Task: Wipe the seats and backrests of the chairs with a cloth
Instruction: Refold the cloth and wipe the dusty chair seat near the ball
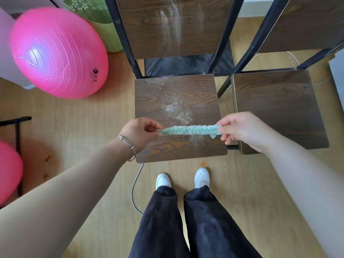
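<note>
head: both hands (141,132) pinch cloth (189,130) taut.

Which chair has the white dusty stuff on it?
The chair straight ahead, below the teal cloth: white powder streaks its seat and backrest. The right-hand chair shows none.
</note>
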`<state>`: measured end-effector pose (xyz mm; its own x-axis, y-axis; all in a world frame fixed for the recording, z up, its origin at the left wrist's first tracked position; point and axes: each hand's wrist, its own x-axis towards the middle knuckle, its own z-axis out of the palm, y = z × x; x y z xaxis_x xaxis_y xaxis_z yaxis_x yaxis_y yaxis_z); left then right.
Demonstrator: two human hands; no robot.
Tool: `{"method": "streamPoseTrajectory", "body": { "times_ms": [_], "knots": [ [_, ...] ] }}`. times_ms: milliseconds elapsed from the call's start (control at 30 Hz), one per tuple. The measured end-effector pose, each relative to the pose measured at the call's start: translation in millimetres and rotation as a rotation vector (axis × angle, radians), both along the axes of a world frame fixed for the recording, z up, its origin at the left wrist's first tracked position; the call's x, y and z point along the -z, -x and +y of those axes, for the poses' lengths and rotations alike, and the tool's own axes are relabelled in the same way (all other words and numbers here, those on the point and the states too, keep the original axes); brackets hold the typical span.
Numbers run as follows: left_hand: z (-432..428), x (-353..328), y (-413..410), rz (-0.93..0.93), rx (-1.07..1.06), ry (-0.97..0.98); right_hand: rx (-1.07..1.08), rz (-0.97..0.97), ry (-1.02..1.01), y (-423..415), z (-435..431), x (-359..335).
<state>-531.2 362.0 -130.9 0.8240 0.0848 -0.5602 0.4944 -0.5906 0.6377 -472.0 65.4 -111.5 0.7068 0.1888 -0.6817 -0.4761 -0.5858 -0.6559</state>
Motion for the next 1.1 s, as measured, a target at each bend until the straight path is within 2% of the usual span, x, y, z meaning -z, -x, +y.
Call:
{"method": "streamPoseTrajectory", "body": {
  "times_ms": [233,433,633,800,900,1100],
  "knots": [
    [-1,3,19,0.065,-0.036,0.071,0.002,0.083,-0.023,11,-14,3],
    [3,59,-23,0.092,0.019,-0.069,0.014,0.103,0.051,-18,4,58],
    [6,133,-82,0.065,0.017,-0.196,-0.051,-0.073,0.221,-77,40,132],
    [8,161,-108,0.027,-0.121,-0.138,-0.068,-0.174,0.278,-106,41,158],
    [6,157,-103,0.020,-0.157,-0.089,-0.051,-0.158,0.245,-97,37,156],
    [-2,151,-48,0.066,-0.030,-0.129,-0.125,-0.148,0.162,-35,12,165]
  ]
}}
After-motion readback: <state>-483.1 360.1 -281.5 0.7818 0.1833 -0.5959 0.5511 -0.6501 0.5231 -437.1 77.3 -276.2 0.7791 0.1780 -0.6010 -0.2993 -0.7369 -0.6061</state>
